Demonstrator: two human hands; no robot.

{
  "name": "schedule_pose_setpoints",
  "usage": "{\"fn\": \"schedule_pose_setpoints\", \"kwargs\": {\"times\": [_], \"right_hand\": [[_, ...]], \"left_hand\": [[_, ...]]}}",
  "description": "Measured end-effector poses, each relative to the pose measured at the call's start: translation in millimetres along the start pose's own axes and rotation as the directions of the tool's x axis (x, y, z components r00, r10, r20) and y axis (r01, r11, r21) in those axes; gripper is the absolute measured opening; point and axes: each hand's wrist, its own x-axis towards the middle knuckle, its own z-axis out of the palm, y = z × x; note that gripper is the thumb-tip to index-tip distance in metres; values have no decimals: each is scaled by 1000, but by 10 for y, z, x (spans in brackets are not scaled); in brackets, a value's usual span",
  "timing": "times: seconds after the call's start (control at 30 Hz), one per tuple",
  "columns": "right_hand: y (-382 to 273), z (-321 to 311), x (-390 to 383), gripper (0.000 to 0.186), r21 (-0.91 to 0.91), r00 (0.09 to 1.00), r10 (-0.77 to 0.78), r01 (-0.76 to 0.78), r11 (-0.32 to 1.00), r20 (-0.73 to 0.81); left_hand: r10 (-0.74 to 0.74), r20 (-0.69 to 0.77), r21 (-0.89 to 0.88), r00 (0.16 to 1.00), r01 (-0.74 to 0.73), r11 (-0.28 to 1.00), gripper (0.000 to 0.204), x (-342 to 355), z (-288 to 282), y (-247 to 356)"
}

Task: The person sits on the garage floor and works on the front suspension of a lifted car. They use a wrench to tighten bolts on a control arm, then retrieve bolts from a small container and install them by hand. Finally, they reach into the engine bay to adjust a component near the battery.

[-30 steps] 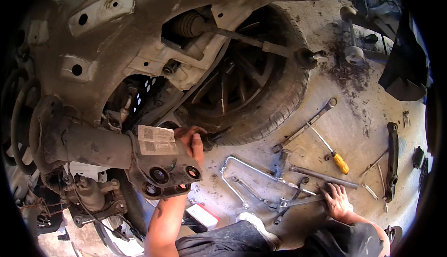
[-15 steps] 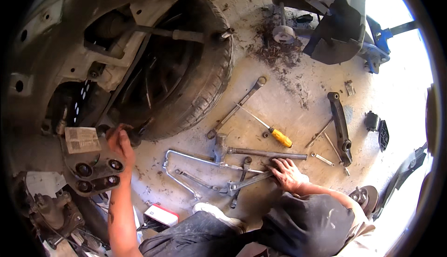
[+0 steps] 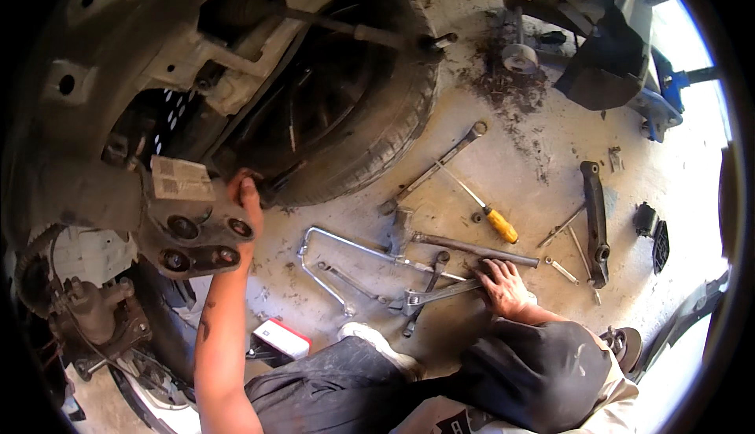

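Note:
My left hand (image 3: pixel 248 203) is raised beside a dark metal bracket (image 3: pixel 206 230) with several round bushings and a paper label (image 3: pixel 182 178). Its fingers curl in behind the bracket's edge, and what they hold is hidden. My right hand (image 3: pixel 506 291) rests low with fingers spread, at the handle end of an adjustable wrench (image 3: pixel 448 293) and just below the shaft of a hammer (image 3: pixel 475 250). Close by lie a bent silver bar (image 3: pixel 358 248), a short dark wrench (image 3: pixel 433 284), a thin wrench (image 3: pixel 350 283) and a screwdriver with a yellow handle (image 3: pixel 500 226).
A tyre (image 3: pixel 409 131) stands at the upper left under the car body. A long ring wrench (image 3: pixel 440 163), a dark metal arm (image 3: pixel 595 225) and a small wrench (image 3: pixel 561 270) lie on the floor. A red-and-white box (image 3: pixel 285 339) sits beside my leg; a blue stand (image 3: pixel 668 96) is far right.
The whole view has shifted, so the scene sits further right. Both hands keep about the same places, the left by the bracket and the right by the wrench handle.

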Motion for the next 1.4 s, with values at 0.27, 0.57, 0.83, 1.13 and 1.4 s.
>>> {"fn": "schedule_pose_setpoints", "kwargs": {"times": [0.27,0.57,0.83,1.13,1.4], "right_hand": [[10,68,-7,46,17,1000,14,-14,1000,-9],[-34,-19,4,48,7,999,35,-35,999,5],[70,83,-58,57,-3,999,-5,6,1000,53],[88,-6,-106,62,123,997,36,-28,992,-64],[224,-148,121,57,57,922,210,-202,978,-326]], "left_hand": [[-107,-18,-119,994,105,987,35,-18,-12,122],[-103,-24,-61,994,102,993,33,-62,64,-9],[-62,-33,-92,998,59,994,41,-111,143,-492],[-163,-13,-144,987,159,977,45,-217,229,-819],[-274,66,-210,959,282,936,49,-41,76,-220]]}}
